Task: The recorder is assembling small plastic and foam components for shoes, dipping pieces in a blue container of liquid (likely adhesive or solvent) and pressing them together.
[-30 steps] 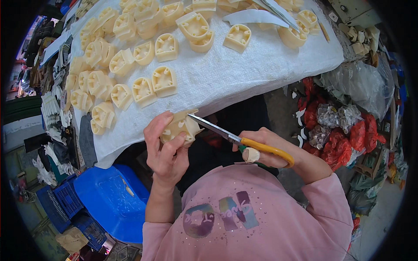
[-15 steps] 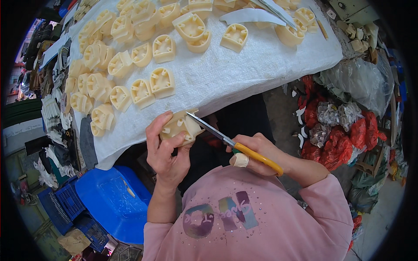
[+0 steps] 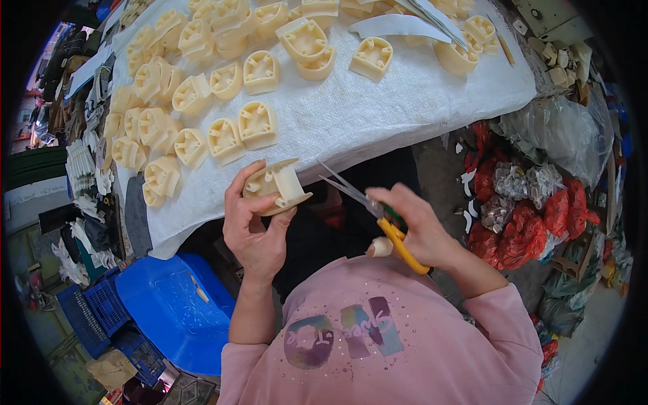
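My left hand point(image 3: 255, 233) grips a cream moulded plastic piece point(image 3: 289, 185) by its near edge, tilted so that its flat side wall shows. In my right hand point(image 3: 417, 226) is a pair of scissors point(image 3: 403, 250) with yellow handles. Their blades stand apart, pointing up and left, a short way to the right of the piece and not touching it. Something pale is wrapped round a finger point(image 3: 380, 248) of my right hand. On the white-covered table point(image 3: 337, 111) beyond my hands sit several like cream pieces point(image 3: 257, 126), mostly crowded to the left and far side.
A blue plastic tub point(image 3: 175, 317) stands below left, beside blue crates point(image 3: 111, 307). On the right floor lie red plastic bags point(image 3: 516, 229) and clear plastic sheeting point(image 3: 560, 128). White strips point(image 3: 398, 27) and a thin stick point(image 3: 505, 50) rest on the table's far right.
The scissors have drawn back to the right from the piece, and their blades have opened. My left hand has turned the piece, bringing its flat side wall into view.
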`<state>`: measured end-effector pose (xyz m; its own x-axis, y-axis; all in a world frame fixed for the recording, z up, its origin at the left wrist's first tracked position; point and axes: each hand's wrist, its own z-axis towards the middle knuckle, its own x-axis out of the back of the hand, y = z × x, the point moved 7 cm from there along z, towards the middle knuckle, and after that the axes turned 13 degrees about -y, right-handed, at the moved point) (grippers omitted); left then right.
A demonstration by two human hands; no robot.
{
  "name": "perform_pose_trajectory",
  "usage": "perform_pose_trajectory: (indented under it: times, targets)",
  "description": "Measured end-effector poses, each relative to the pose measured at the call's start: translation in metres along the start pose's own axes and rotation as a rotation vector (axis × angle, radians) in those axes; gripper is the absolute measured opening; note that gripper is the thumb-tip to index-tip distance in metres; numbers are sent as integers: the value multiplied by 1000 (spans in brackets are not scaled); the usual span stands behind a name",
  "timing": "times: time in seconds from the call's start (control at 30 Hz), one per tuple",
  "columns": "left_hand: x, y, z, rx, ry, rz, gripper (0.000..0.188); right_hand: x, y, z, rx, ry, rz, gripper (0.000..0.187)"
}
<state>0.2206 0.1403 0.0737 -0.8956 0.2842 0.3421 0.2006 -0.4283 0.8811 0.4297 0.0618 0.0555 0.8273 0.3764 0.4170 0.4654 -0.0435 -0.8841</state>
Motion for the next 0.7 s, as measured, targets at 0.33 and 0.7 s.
perform_pose_trajectory:
  times: [0.33,0.7]
  targets:
    - [-15,-14,23,55,-80,391,26,37,9,30,71,83,902,65]
    - [-20,-13,29,97,-164,524,24,35,-31,98,649,377,995,49]
